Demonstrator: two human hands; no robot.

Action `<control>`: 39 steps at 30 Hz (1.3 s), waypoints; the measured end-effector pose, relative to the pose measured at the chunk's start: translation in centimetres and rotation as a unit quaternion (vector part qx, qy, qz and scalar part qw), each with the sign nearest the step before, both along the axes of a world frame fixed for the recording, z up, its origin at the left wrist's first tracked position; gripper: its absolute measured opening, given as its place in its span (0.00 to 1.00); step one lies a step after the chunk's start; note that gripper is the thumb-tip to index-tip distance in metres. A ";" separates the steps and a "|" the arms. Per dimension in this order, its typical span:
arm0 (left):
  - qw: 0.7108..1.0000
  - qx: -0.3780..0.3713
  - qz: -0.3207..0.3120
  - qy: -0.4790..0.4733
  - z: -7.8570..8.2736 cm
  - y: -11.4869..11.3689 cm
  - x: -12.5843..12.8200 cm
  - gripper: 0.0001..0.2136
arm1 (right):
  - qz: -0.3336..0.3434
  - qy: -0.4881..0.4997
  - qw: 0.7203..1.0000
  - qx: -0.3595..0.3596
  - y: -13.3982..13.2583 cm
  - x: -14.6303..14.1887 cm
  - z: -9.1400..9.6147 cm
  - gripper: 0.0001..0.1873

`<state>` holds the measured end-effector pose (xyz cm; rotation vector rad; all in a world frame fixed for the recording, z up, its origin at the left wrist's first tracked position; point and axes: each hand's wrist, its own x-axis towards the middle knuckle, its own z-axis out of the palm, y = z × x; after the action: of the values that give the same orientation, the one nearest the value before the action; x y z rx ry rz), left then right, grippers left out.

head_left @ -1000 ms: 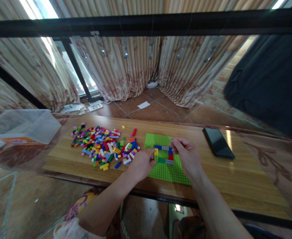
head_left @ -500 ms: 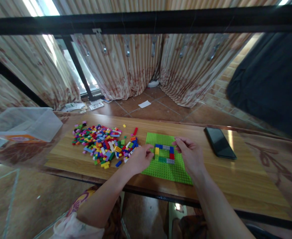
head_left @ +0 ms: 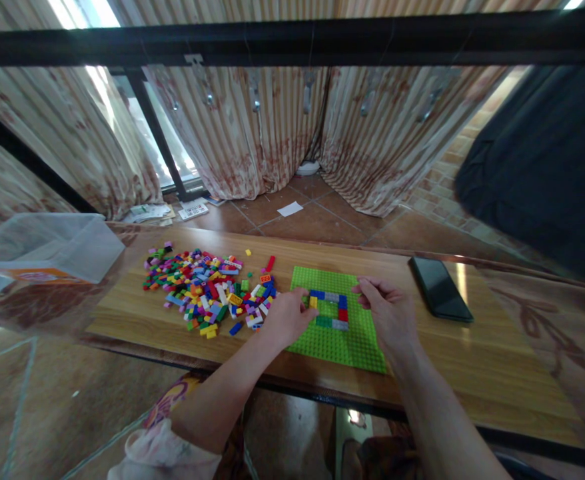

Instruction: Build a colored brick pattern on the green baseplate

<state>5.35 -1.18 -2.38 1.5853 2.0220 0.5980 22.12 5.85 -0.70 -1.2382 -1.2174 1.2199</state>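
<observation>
currently, the left hand (head_left: 286, 321) is by the yellow brick (head_left: 313, 302) on the green baseplate (head_left: 322, 348), the right hand (head_left: 391, 312) opposite; i cannot tell if either grips anything.

The green baseplate (head_left: 342, 352) is studded plastic, lying on a smooth wood-grain tabletop (head_left: 472, 373) with a soft sheen. Left of the baseplate, hard-plastic bricks (head_left: 212, 287); right, a glossy phone (head_left: 440, 288); beyond, pleated cloth curtains (head_left: 252, 147); far left, a translucent plastic bin (head_left: 80, 243), probably matt.

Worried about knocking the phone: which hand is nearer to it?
Right. The right hand is left of the phone, at the right edge of the green baseplate; the left hand is farther, at its left edge.
</observation>
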 end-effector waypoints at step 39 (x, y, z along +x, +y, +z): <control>0.990 0.083 0.108 0.028 2.0 -0.7 -4.4 0.13 | 0.189 -0.416 0.834 0.309 -1.1 -1.0 -3.9 0.23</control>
<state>0.95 -1.86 -0.37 1.4994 2.2564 0.8300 21.08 4.76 -4.57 -1.0523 -2.3607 0.3902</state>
